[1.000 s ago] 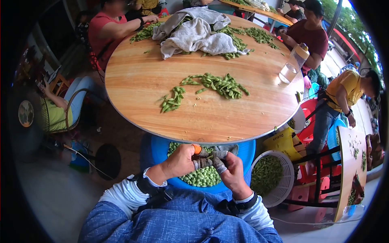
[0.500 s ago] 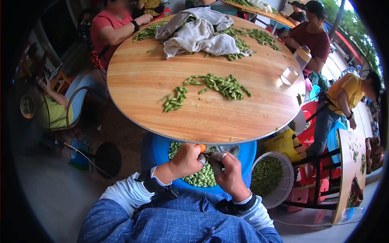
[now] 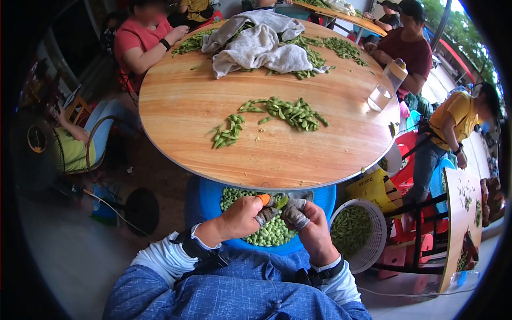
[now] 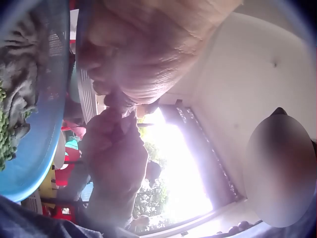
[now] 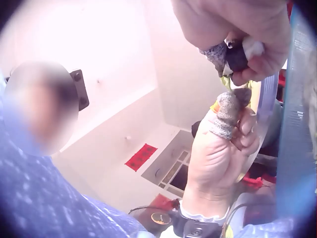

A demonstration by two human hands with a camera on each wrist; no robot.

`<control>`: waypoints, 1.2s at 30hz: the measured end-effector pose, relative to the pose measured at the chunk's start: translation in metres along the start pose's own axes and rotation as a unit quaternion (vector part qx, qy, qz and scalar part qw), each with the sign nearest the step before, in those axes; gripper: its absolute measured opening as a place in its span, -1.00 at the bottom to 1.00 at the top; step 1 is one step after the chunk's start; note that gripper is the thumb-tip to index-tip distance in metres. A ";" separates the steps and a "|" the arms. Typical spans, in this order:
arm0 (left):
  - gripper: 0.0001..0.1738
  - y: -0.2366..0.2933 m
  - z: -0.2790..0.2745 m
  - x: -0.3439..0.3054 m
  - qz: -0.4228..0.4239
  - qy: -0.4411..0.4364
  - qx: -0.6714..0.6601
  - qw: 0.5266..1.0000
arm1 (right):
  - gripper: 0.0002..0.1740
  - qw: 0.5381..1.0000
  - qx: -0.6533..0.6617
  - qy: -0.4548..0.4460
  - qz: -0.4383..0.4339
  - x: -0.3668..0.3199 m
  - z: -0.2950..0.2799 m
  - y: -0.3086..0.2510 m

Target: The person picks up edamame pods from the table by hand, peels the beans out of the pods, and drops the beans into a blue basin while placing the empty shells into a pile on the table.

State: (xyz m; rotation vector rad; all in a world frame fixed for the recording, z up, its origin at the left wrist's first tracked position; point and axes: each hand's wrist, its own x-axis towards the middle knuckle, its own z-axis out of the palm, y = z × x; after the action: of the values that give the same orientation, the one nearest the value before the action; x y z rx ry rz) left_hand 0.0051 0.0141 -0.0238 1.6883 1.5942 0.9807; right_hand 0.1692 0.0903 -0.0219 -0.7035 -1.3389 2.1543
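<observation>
In the head view my left hand (image 3: 238, 217) and right hand (image 3: 316, 230) meet over a blue tub (image 3: 214, 200). Between their fingertips is a green soybean pod (image 3: 281, 202), which both hands pinch. Grey cloth covers wrap several fingertips, and an orange band (image 3: 263, 199) sits on the left hand. Shelled green beans (image 3: 269, 233) fill the tub below. From the right wrist, a thin part of the pod (image 5: 226, 83) shows between the two sets of fingers. The left wrist view has the back of my left hand hiding the pod.
Loose pods (image 3: 296, 114) lie on the round wooden table (image 3: 213, 165), with a grey towel (image 3: 261, 45) over a bigger heap. A bottle (image 3: 388, 85) stands at its right edge. Beside the tub is a white basket (image 3: 378, 234) of pods. Other people sit around.
My hands were close together, hiding the pod; now they are slightly apart and the green pod shows between the fingertips. The person in pink has drawn their hands back across the table.
</observation>
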 end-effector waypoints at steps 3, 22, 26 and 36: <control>-0.79 0.006 -0.003 0.001 -0.012 -0.018 -0.080 0.997 | -0.78 1.000 0.006 -0.005 -0.003 -0.005 0.003 -0.002; -0.80 0.005 -0.011 -0.001 -0.104 -0.138 -0.324 0.930 | -0.80 0.998 0.014 -0.063 -0.026 -0.008 -0.002 0.011; -0.79 0.000 -0.008 -0.002 -0.126 -0.144 -0.375 0.907 | -0.81 0.997 0.000 -0.073 -0.028 -0.005 -0.003 0.012; -0.80 0.016 0.002 -0.008 0.065 0.039 0.182 0.980 | -0.82 0.999 0.020 -0.030 -0.024 -0.001 0.000 0.019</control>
State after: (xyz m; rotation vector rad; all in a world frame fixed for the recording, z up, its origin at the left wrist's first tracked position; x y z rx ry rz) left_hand 0.0157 0.0045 -0.0121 2.0440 1.8202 0.8641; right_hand 0.1676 0.0824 -0.0389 -0.5898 -1.3254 2.1729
